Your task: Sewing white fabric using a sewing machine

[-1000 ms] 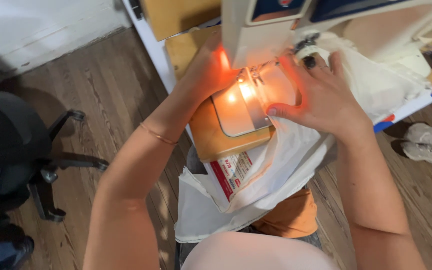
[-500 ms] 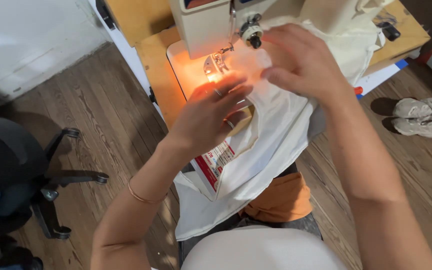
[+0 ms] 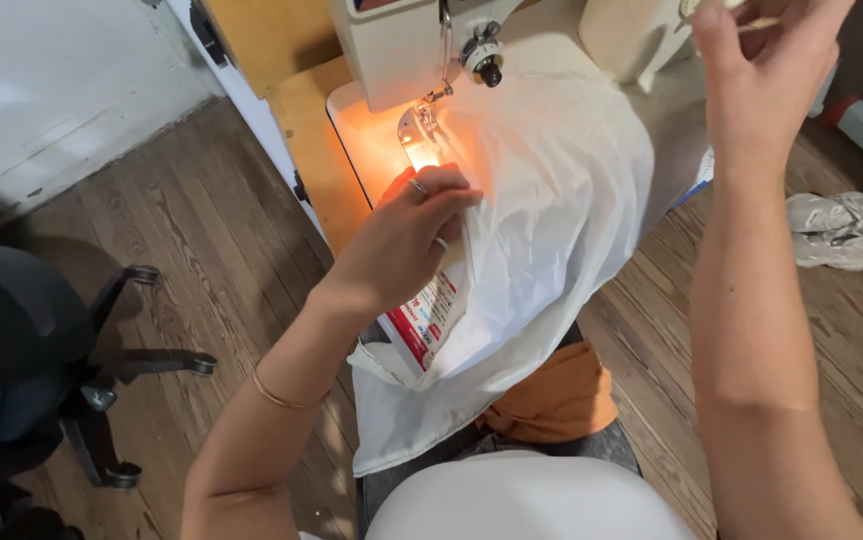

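Left hand (image 3: 402, 240): closed in a pinch on the edge of the white fabric (image 3: 542, 230), thumb and fingers gathered just below the needle area; rings on two fingers, thin bangle on the wrist.
Right hand (image 3: 767, 75): raised at upper right, well apart from the fabric; fingertips cut off by the top edge of the view, appears pinched on something thin and pale; open or closed state cannot be told.
White fabric: draped over the bed of the sewing machine (image 3: 422, 50), hanging off the front edge of the tabletop (image 3: 297, 120) down into the lap.
Sewing machine: cream body, at the top centre of the view; work lamp lit, casting orange light on the bed and the left fingers; presser foot and needle bar directly above the left hand.
Printed card (image 3: 422, 320): red and white, partly under the fabric, below the left hand.
Orange cloth (image 3: 557, 395): in the lap, below the hanging fabric.
Office chair (image 3: 42, 350): black, wheeled base, on the wooden floor at left.
Shoe (image 3: 837, 228): pale, on the floor at right.
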